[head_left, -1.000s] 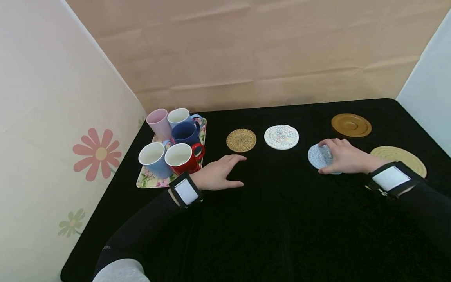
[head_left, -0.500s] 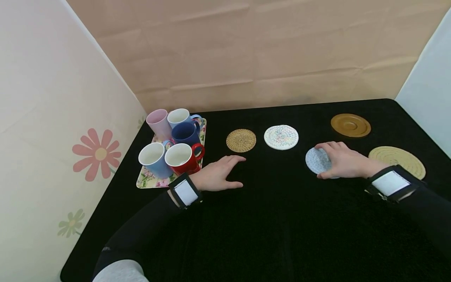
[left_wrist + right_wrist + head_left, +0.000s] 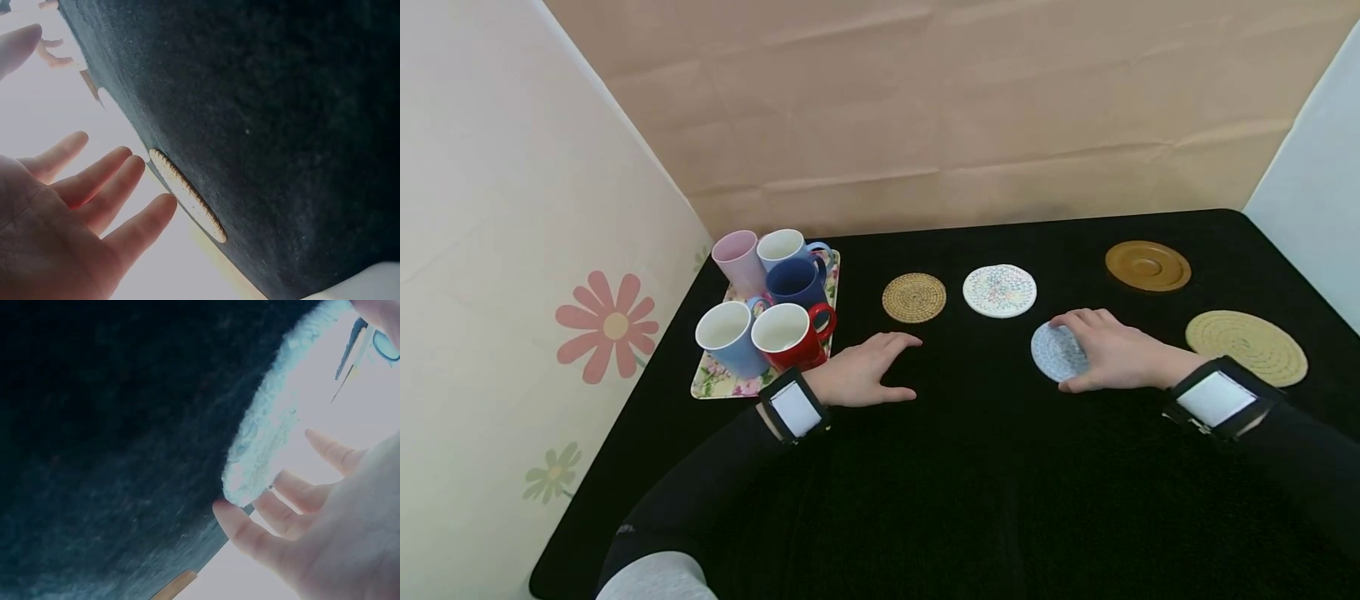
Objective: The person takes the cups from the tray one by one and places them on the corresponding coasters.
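Observation:
My right hand (image 3: 1093, 357) lies over a round light blue knitted coaster (image 3: 1051, 352) on the black table (image 3: 985, 467), fingers curled round its far edge and thumb at its near edge. In the right wrist view the coaster (image 3: 269, 425) shows as a pale fuzzy edge against my fingertips (image 3: 234, 519). My left hand (image 3: 887, 367) rests flat on the cloth with fingers spread, holding nothing, just right of the mug tray. From the left wrist, the left hand (image 3: 75, 212) sits below the rim of a woven coaster (image 3: 187, 197).
A floral tray (image 3: 833, 287) at the left holds several mugs, the red mug (image 3: 786, 336) nearest my left hand. A small woven coaster (image 3: 913, 297), a white patterned coaster (image 3: 999, 291), a brown disc (image 3: 1147, 266) and a large straw mat (image 3: 1247, 347) lie on the table. Walls close in left and behind.
My right hand has slid the light blue coaster leftward, away from the straw mat. The left hand has stayed put.

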The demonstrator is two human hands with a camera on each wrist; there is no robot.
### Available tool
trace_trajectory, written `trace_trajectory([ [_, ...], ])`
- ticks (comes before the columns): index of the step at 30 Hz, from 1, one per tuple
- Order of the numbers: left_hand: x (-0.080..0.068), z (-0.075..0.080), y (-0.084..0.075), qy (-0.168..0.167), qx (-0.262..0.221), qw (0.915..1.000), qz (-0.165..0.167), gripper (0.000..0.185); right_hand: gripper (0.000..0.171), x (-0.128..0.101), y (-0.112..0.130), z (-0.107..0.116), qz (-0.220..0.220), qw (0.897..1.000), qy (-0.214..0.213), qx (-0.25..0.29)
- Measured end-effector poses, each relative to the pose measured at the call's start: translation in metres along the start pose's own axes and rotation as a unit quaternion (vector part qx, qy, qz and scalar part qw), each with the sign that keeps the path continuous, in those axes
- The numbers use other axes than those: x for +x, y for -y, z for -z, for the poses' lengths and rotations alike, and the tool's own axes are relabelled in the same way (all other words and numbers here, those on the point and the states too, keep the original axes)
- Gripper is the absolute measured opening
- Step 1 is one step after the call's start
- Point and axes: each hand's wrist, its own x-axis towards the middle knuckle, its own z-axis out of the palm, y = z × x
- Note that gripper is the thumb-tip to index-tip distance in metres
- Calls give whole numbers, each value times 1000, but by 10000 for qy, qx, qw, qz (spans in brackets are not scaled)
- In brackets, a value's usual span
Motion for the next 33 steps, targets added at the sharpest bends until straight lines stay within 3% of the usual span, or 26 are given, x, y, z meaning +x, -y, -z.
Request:
trace_trajectory([
  [11, -2, 1, 1, 82, 0, 9999, 63, 75, 93, 2, 11, -4, 156, 9998, 16, 132],
  [24, -1, -1, 11, 104, -110, 9998, -145, 72, 92, 13, 34, -11, 546, 9980, 247, 181],
  [33, -5, 2, 4, 73, 67, 9999, -25, 69, 89, 25, 52, -16, 907, 9953, 316, 103],
])
